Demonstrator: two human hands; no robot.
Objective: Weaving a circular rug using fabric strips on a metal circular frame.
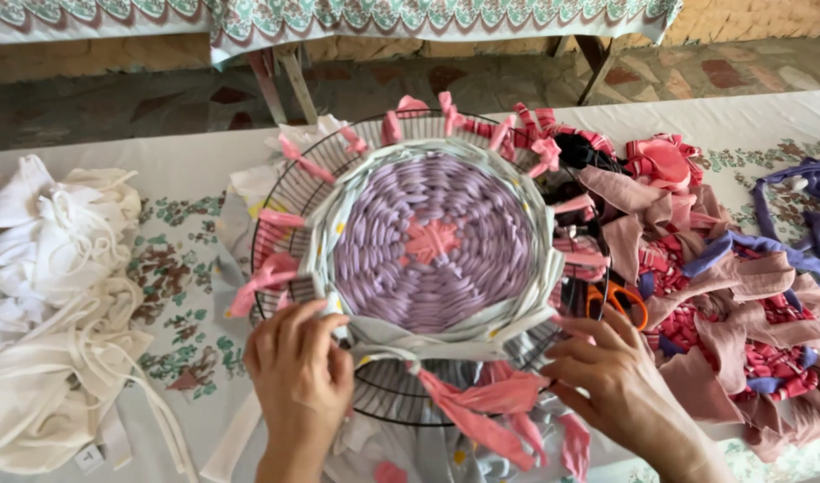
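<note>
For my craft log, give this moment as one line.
left hand: pinching pale strip | right hand: on wire frame | weave: purple, pink centre | scissors: right
</note>
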